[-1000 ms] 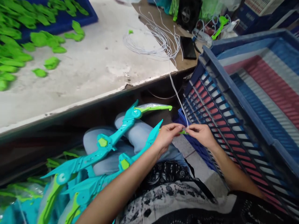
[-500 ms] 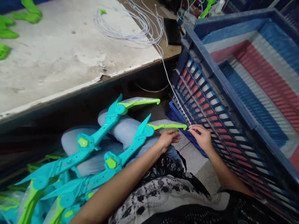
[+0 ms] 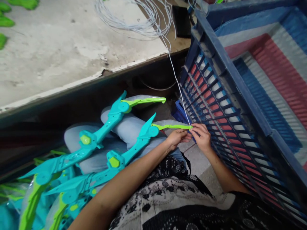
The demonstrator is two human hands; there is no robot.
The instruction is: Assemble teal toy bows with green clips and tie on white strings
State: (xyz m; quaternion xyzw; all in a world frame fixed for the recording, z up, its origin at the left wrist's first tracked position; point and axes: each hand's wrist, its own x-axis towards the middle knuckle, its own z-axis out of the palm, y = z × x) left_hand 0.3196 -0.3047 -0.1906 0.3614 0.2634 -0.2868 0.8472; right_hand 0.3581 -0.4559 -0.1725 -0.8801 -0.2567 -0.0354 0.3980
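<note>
A teal toy bow (image 3: 137, 140) with lime-green limbs lies slanted over my lap. At the tip of its upper green limb (image 3: 171, 126), my right hand (image 3: 201, 136) pinches a white cord (image 3: 178, 84) between thumb and fingers. My left hand (image 3: 179, 138) lies just under that limb, fingers loosely curled and apart, fingertips close to the tip; whether they touch it I cannot tell. The cord's end is hidden by the fingers. A second matching toy bow (image 3: 112, 119) rests beside the first, across my knees.
A white-topped table (image 3: 59, 64) stands ahead, bearing a loose coil of white cord (image 3: 153, 22) and green pieces (image 3: 6, 21) at far left. A dark blue crate (image 3: 230, 75) with a striped lining rises at right. Several more bows (image 3: 31, 204) are piled at lower left.
My right hand has moved left, bringing the cord to the bow's green tip. My left hand has shifted right toward the same tip. The view has tilted slightly downward.
</note>
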